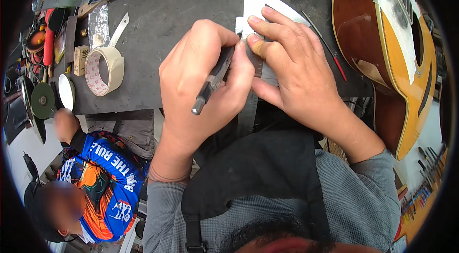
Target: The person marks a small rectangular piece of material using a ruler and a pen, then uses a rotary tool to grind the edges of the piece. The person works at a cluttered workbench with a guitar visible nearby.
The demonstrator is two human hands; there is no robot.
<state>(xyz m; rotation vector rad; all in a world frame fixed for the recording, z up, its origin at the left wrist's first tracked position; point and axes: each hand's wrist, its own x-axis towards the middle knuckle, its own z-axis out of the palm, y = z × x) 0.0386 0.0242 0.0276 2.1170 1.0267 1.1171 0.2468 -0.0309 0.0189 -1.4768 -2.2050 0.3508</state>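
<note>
My left hand is closed around a black pen with a silver end. The pen's tip is hidden behind the fingers, near the edge of a flat white piece that has a small hole and a sloping side. On that piece my right hand presses down with spread fingers, its thumb resting apart. A metal ruler runs from under the hands toward me, past the table edge. A smaller white bit shows next to the left fingertips.
An acoustic guitar with tape on its top stands at the right. A thin red-handled tool lies beside it. At left are a masking tape roll, a wooden block and a white dish. Another person is at the lower left.
</note>
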